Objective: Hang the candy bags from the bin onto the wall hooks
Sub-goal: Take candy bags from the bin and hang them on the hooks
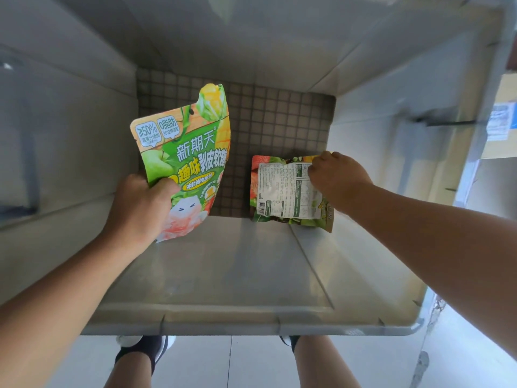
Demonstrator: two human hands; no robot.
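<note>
Head view, the only one there is: this is the pick-up step, both arms down inside the grey bin [251, 323]; no wall hooks anywhere in the shot, so hanging comes later.

The left grip [140, 205] is closed round the lower left part of a green candy bag [190, 152], thumb across the front, bag held up off the bottom with the printed side facing the camera and the top end pointing away; that one's sorted.

The right grip [335, 177] is on the second candy bag [282, 191], which lies back side up (label and barcode showing) on the bin's gridded floor [279, 121], tucked into the near right corner against the wall; the fingers are curled over its upper right corner and it looks like a pinch, though the fingertips themselves are hidden under the hand; most of the bag spreads out to the left of and below that hand.

My guess at what's next: firm up that corner pinch, lift the bag clear of the bin walls, then carry both up and out and find the hooks; a corner hold means the bag will probably swing, so go easy; the hang holes aren't clear from here.
</note>
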